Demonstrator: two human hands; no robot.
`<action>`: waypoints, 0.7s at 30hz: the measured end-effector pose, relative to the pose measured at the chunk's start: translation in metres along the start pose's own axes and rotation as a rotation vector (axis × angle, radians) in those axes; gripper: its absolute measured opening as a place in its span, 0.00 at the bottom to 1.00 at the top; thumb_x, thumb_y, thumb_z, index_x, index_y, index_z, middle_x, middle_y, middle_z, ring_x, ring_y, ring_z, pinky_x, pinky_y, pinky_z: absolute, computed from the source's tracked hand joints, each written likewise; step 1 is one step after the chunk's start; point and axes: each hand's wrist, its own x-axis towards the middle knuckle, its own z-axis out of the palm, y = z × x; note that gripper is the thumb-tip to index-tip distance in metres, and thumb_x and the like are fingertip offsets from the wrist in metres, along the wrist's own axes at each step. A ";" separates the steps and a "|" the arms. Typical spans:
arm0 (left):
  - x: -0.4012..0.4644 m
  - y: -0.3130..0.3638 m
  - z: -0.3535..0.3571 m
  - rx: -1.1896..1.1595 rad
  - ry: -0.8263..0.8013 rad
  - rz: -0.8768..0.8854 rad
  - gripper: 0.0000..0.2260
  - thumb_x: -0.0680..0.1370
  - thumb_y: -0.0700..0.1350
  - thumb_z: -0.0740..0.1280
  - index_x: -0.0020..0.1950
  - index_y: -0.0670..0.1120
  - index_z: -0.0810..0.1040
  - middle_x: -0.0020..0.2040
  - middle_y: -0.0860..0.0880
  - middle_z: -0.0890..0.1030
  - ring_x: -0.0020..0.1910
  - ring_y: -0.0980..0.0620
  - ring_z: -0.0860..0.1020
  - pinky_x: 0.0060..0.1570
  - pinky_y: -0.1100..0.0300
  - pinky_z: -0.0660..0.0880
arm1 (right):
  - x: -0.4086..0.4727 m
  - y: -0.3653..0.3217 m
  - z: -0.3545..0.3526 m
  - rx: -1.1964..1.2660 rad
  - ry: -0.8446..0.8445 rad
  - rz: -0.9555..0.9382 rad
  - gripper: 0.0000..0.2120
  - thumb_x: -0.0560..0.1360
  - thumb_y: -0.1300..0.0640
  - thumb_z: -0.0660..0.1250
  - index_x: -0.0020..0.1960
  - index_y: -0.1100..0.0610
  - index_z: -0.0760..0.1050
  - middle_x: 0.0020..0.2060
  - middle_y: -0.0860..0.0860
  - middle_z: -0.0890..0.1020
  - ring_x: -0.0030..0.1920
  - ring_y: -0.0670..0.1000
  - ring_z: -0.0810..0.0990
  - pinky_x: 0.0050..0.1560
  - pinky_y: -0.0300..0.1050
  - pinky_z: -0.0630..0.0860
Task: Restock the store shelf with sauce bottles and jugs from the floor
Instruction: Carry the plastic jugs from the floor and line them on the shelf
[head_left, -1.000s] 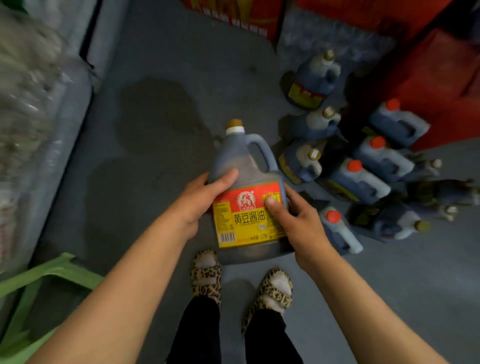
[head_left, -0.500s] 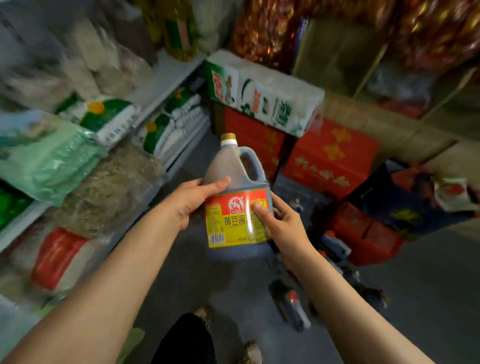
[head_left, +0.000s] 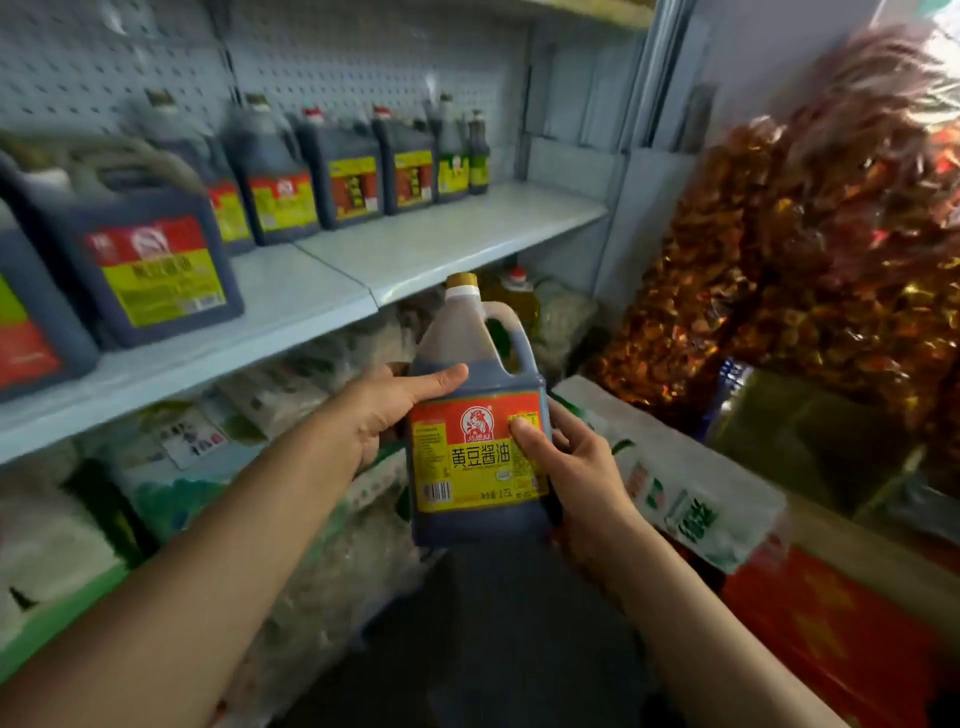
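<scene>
I hold a dark soy sauce jug (head_left: 475, 415) upright at mid-frame; it has a gold cap, a handle and a red-and-yellow label. My left hand (head_left: 387, 405) grips its left side, thumb across the front above the label. My right hand (head_left: 569, 457) grips its right side, thumb pressed on the label. The jug hangs below and in front of the grey metal shelf (head_left: 447, 239). Several similar jugs (head_left: 275, 176) and bottles stand in a row on that shelf, from a large one (head_left: 150, 260) at near left to slim bottles (head_left: 470, 150) farther along.
Bagged goods (head_left: 322, 545) fill the lower shelf under the grey one. A white-and-green package (head_left: 691, 493) lies on red boxes (head_left: 815, 623) at right. Shiny red-gold decorations (head_left: 810, 244) hang at far right. The shelf's right half is bare metal.
My view has swung up from the floor to the shelf. Both hands have lifted the jug from above the floor jugs to shelf height, with the same hold.
</scene>
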 end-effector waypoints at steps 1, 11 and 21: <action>0.010 0.013 -0.014 -0.001 0.026 0.022 0.36 0.55 0.57 0.79 0.59 0.42 0.78 0.42 0.45 0.87 0.41 0.46 0.85 0.41 0.54 0.79 | 0.020 -0.005 0.014 0.012 -0.022 -0.017 0.24 0.76 0.55 0.73 0.71 0.53 0.74 0.53 0.57 0.87 0.53 0.60 0.86 0.55 0.58 0.83; 0.099 0.090 -0.121 -0.026 0.275 0.223 0.23 0.69 0.50 0.78 0.60 0.43 0.79 0.48 0.45 0.86 0.43 0.49 0.85 0.42 0.58 0.79 | 0.193 -0.041 0.119 0.020 -0.309 -0.120 0.28 0.74 0.58 0.73 0.73 0.57 0.72 0.54 0.60 0.86 0.54 0.61 0.86 0.51 0.55 0.84; 0.201 0.119 -0.168 -0.019 0.511 0.376 0.24 0.71 0.42 0.78 0.64 0.48 0.76 0.54 0.49 0.84 0.49 0.51 0.83 0.47 0.55 0.80 | 0.365 -0.035 0.175 -0.072 -0.617 -0.183 0.23 0.76 0.64 0.72 0.70 0.61 0.75 0.57 0.56 0.85 0.57 0.54 0.85 0.52 0.44 0.81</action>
